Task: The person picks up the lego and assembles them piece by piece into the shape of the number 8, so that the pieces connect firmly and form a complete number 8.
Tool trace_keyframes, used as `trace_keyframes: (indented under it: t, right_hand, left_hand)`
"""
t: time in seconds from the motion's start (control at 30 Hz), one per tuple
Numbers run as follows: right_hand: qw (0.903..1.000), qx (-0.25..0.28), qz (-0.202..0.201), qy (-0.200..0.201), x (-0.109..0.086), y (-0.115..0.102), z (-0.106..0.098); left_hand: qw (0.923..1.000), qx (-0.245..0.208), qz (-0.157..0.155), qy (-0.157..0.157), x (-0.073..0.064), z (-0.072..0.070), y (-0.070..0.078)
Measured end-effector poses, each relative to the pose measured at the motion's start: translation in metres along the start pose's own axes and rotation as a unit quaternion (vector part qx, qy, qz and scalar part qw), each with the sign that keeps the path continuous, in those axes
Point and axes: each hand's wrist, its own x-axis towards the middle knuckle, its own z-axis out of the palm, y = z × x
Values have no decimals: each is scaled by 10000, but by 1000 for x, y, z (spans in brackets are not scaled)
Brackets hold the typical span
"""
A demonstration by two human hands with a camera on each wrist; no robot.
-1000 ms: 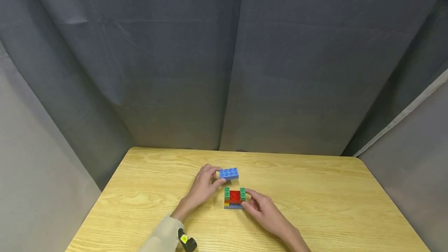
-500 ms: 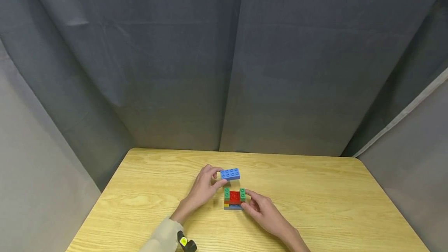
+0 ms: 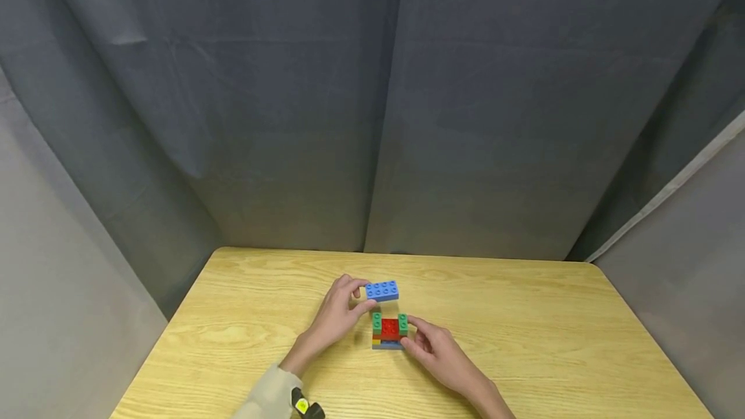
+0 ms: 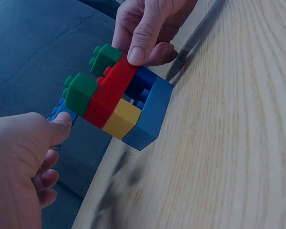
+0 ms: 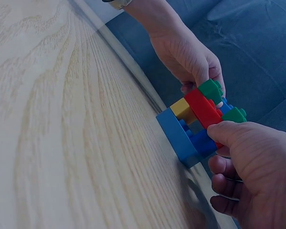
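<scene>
My left hand (image 3: 336,314) pinches a blue toy building brick (image 3: 381,291) with studs on top between thumb and fingers. This brick is held just behind and above a small brick stack (image 3: 390,328) on the table. In the left wrist view the stack has a blue base brick (image 4: 152,114), a yellow brick (image 4: 122,116) and a dark blue brick (image 5: 202,140) over it. A red brick (image 4: 109,88) bridges these, with a green brick (image 4: 81,92) at each end on top. My right hand (image 3: 439,353) grips the stack's right side with thumb and fingers.
A light wood table (image 3: 553,335) lies under both hands. Grey curtains (image 3: 291,115) hang behind its far edge, with pale grey panels (image 3: 52,277) at the sides. A dark strap device (image 3: 305,404) sits on the left wrist.
The blue brick in my left hand has turned very slightly, its right end a little farther back. My right hand and the stack have stayed in place.
</scene>
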Motion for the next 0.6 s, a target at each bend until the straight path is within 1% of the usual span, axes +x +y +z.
trace_keyframes:
  t: [0.13, 0.4, 0.6]
  right_hand:
    - [10000, 25, -4, -23, 0, 0, 0]
    - [10000, 2, 35, -28, 0, -1, 0]
    - [10000, 13, 21, -4, 0, -1, -1]
  left_hand:
    - [10000, 5, 48, 4, 0, -1, 0]
    - [9999, -7, 119, 15, -2, -4, 6]
    - [9997, 21, 231, 10, -2, -4, 7]
